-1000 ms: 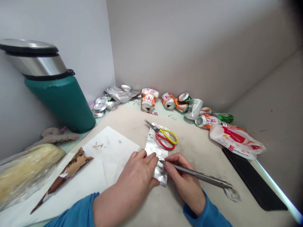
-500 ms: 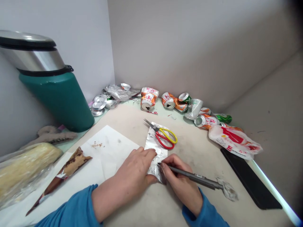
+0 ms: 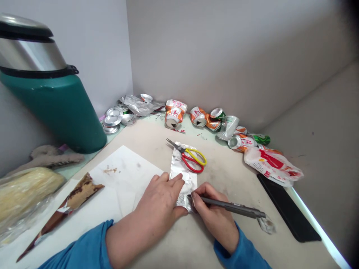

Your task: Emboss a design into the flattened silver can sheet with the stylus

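While partly under palm-down left hand (image 3: 158, 203), foil strip (image 3: 191, 183) lengthwise near to far; pen (image 3: 238, 208), tip leftward, in right hand (image 3: 215, 219).

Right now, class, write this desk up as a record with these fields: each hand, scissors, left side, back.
Left hand: palm down on the silvery sheet
Right hand: gripping a dark pen-like tool, tip at the sheet
Scissors: red and yellow handles, lying across the sheet's far end
Left side: teal bottle, white paper
Back: crushed cans
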Demonstrator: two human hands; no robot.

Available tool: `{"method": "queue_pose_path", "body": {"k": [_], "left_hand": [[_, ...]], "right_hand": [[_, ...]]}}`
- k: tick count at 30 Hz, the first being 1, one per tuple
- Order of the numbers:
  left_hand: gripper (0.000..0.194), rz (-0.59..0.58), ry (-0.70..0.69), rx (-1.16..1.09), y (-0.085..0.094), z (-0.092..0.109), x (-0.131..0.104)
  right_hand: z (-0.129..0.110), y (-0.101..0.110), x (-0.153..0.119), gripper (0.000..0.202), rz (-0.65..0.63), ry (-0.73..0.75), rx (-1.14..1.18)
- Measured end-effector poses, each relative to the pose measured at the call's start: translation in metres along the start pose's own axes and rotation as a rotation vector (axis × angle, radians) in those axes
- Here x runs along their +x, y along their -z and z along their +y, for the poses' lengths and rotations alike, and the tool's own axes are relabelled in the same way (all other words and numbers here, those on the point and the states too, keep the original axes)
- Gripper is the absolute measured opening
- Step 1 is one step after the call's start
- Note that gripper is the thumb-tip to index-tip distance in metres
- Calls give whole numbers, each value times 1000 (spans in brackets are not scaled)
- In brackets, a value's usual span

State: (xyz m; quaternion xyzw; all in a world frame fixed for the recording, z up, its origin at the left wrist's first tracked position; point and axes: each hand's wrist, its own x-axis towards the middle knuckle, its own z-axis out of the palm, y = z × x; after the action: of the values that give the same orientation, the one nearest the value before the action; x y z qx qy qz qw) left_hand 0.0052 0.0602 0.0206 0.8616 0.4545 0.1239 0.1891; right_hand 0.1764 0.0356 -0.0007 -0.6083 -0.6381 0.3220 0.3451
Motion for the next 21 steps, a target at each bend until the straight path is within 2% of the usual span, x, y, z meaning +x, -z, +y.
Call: {"method": "queue_pose_path", "body": {"k": [11,21], "left_hand": [[55,-34,21,28,2,2,2],[52,-19,9,49,0,1,1]], "right_hand": [[-1,-1,0,18,-3,29,-37],[-2,-3,0,18,-4,15,-66]]}}
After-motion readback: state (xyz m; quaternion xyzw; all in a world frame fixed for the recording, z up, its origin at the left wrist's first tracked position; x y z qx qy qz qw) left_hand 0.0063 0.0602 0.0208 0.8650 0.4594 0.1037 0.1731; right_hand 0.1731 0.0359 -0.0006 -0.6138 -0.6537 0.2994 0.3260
